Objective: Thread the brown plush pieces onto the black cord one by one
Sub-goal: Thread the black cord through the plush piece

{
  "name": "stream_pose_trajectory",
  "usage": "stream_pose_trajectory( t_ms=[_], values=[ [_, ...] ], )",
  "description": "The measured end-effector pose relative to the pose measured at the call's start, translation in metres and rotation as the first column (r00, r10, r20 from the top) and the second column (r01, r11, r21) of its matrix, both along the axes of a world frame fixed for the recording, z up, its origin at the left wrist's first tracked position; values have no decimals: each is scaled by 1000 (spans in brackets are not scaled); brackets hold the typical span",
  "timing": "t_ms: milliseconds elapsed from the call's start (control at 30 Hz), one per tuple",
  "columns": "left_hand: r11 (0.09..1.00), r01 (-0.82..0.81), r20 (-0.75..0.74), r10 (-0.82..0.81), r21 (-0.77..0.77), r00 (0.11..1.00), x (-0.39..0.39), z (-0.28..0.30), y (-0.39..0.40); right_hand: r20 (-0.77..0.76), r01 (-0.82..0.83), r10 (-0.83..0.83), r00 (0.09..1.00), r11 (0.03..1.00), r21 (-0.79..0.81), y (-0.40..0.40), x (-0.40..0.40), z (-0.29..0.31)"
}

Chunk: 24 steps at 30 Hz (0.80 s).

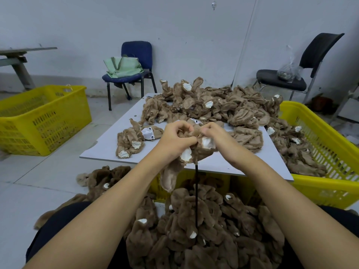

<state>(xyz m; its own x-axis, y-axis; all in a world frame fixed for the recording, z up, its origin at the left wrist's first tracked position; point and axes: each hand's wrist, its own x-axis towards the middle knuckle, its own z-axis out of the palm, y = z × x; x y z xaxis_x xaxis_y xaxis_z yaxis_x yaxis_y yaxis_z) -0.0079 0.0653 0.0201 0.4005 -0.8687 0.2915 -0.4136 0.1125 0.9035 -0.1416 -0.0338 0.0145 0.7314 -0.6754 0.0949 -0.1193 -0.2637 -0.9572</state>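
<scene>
One head-worn wide-angle view looks forward and down, seemingly close above the lap.

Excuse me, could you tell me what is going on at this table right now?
A seated person is stringing brown plush pieces onto a black cord. Both the left hand and the right hand grip one plush piece above the near edge of the white board. The cord hangs straight down from that piece into a bunch of plush pieces on the lap. A large pile lies on the board, and more fill the yellow crate on the right.
</scene>
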Motion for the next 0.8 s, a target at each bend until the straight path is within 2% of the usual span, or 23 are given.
stream_pose_trajectory(
  t_ms=[100, 167, 233, 300, 467, 533, 667, 800],
  values=[
    [1000, -27, 53, 27, 15, 998, 0, 0, -2, -19, -7, 8, 1000, 998, 63, 0, -1, 4],
    [1000, -12, 62, 10, 23, 998, 2, 0, -1, 29, -24, 20, 999, 989, 147, 2, -2, 3],
    [999, 37, 42, -37, -9, 998, 3, 0, 2, 79, -38, 25, 997, 987, 158, 4, -4, 2],
    [999, 49, 29, -49, -11, 998, 4, 1, 4, 115, -34, 23, 993, 996, 88, 3, -5, 1],
    [999, 52, -2, -52, -9, 999, 4, 1, 4, 190, -23, 71, 979, 970, -242, 6, -9, 4],
    [998, 55, -2, -55, -3, 998, 5, 0, 4, 200, -31, 94, 975, 955, -296, 9, -8, 1],
    [997, 50, -19, -49, 63, 999, 12, -5, 2, 200, -42, 106, 974, 953, -300, 12, -3, -9],
    [984, 58, -53, -50, 169, 997, 19, -5, 3, 229, -50, 87, 969, 985, -164, 18, 3, -29]
  ],
)
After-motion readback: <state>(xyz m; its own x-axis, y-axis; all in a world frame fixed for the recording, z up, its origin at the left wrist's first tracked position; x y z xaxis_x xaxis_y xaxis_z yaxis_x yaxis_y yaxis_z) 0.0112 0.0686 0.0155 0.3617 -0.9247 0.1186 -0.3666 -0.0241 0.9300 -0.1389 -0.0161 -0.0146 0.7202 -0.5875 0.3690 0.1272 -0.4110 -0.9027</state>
